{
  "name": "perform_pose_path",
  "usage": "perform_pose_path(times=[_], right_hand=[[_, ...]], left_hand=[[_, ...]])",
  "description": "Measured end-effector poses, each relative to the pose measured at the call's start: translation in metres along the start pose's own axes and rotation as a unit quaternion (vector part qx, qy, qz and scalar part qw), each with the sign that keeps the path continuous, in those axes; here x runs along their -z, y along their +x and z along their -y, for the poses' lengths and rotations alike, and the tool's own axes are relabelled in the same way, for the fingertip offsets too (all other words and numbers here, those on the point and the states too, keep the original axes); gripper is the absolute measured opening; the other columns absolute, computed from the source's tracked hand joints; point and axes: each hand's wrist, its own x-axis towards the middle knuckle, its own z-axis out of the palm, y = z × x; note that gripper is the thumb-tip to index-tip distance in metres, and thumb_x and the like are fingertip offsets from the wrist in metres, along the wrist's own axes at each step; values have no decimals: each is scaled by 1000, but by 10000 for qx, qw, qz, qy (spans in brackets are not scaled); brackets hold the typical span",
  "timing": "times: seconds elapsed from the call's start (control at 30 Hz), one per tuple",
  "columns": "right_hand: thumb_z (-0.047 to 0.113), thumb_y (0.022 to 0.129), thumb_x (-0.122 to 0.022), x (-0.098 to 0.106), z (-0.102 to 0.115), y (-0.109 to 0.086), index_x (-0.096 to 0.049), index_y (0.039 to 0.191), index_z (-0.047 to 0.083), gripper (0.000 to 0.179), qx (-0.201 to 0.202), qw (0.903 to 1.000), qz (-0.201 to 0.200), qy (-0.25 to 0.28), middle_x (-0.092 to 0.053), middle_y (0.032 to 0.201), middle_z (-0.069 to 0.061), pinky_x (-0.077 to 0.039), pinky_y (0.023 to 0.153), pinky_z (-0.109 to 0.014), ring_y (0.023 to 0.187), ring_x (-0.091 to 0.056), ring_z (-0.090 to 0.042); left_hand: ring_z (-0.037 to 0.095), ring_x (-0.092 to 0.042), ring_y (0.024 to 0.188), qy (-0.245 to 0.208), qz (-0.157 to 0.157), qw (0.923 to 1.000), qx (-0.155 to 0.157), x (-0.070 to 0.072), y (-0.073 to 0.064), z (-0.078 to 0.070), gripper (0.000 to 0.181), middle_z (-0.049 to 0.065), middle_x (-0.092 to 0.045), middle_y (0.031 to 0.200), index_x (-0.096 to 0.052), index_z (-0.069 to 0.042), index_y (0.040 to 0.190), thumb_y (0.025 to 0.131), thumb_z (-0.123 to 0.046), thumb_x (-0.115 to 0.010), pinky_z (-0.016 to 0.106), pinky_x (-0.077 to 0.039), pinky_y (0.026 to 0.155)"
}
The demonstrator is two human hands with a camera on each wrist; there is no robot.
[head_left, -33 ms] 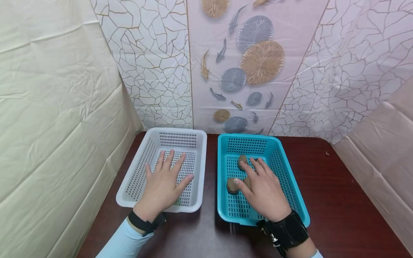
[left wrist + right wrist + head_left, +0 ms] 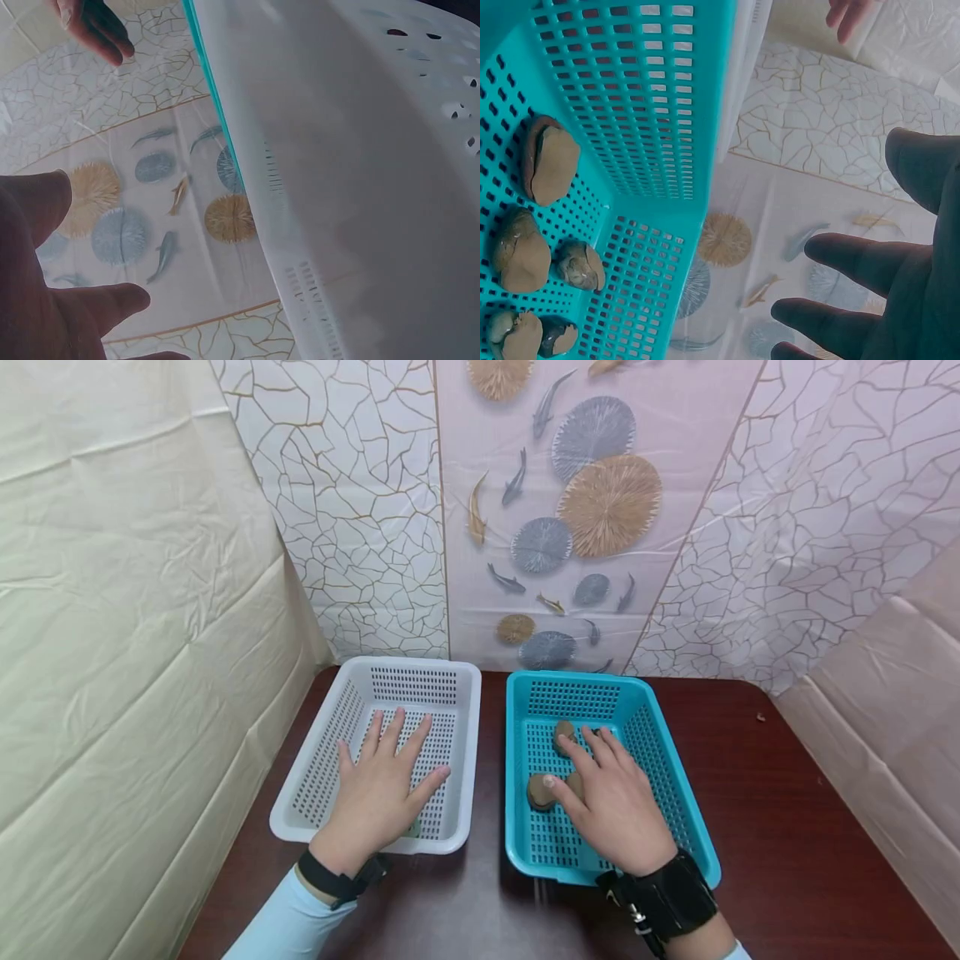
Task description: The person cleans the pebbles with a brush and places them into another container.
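Observation:
My left hand (image 2: 378, 789) hovers over the white plastic basket (image 2: 473, 743), its fingers spread and straight, holding nothing. Under its wrist side, a small greenish patch (image 2: 413, 828) shows in the basket; what it is cannot be made out. My right hand (image 2: 618, 802) is above the teal basket (image 2: 512, 777), fingers extended and apart, also holding nothing. Several stone-like lumps with flat tan faces lie in the teal basket, among them one lump (image 2: 540, 792) by the right thumb and another (image 2: 564, 737) farther back. The right wrist view shows a larger lump (image 2: 555, 165) near the basket's side wall.
Both baskets stand side by side on a dark reddish-brown table (image 2: 765, 810), with a narrow gap between them. A patterned cloth (image 2: 540, 602) hangs close behind. Cream fabric (image 2: 150, 652) drapes along the left side. A tiny scrap (image 2: 761, 717) lies at the table's back right.

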Motion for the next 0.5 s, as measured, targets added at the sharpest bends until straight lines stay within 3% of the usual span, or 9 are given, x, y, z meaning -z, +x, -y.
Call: perform_pose_path(times=[0.27,0.5], right_hand=[[42,112,-65,2,3,1,-56,161,8,61,12,9999,66,85,-44,168,-28,-31,117,-81,159,-29,-54],[40,111,-68,6,4,3,-60,156,3,59,-53,9997,101,208,-47,165,-28,-32,117,-81,157,-32,-54]], left_hand=[[49,-11,166,-23,26,10000,34,-2,-1,5,77,21,-32,176,-49,-21,168,108,-69,-53,92,-3,115],[49,-15,166,-65,-136,9998,94,-2,0,14,78,22,-34,175,-45,-21,170,108,-66,-57,92,-4,115]])
